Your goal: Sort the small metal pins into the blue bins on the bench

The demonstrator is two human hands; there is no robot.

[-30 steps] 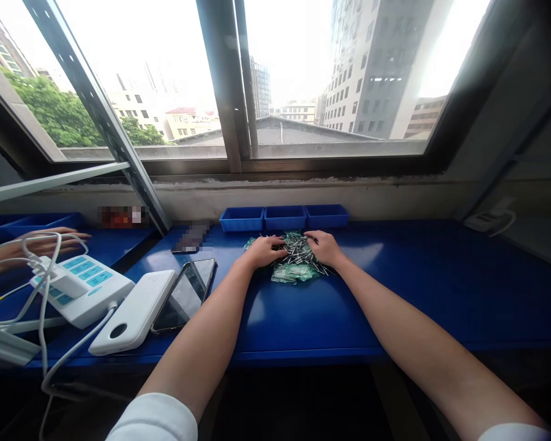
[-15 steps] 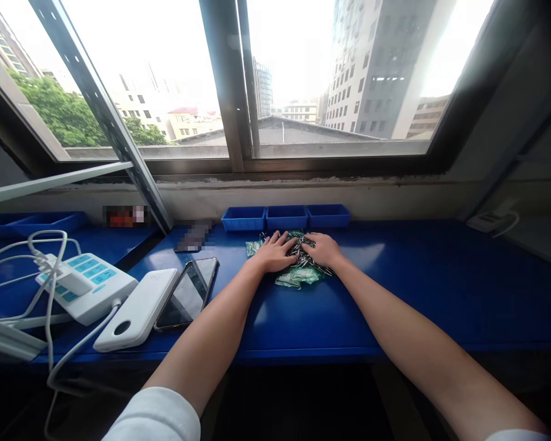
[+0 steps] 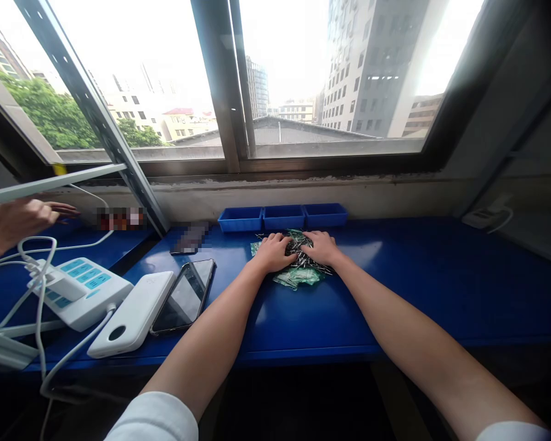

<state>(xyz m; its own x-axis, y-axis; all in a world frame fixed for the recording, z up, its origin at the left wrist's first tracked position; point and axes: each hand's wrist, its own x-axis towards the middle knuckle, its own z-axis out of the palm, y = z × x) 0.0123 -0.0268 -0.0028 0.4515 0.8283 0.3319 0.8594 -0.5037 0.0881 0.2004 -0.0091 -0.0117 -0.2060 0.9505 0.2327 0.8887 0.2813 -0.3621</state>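
A pile of small metal pieces [image 3: 302,252], thin and dark silver, lies on crinkled green-and-white plastic packaging [image 3: 298,278] on the blue table. My left hand [image 3: 274,252] rests against the pile's left side, its fingers curled over the edge and the thumb reaching inward. On the right side, my right hand [image 3: 322,248] cups the pile in the same way, with its thumb toward the middle. What lies under the fingers of both hands is hidden. Just behind the pile stand three joined blue bins [image 3: 283,217].
On the left of the blue table [image 3: 417,288] lie a phone [image 3: 184,296], a white power bank [image 3: 132,313] and a power strip [image 3: 83,288] with white cables. Another person's hand [image 3: 21,222] is at the far left, behind a metal shelf frame [image 3: 140,190].
Another person's hand has come into view at the far left, with a cable near it. My left hand's fingers have curled in more around the pile. The view has shifted slightly.
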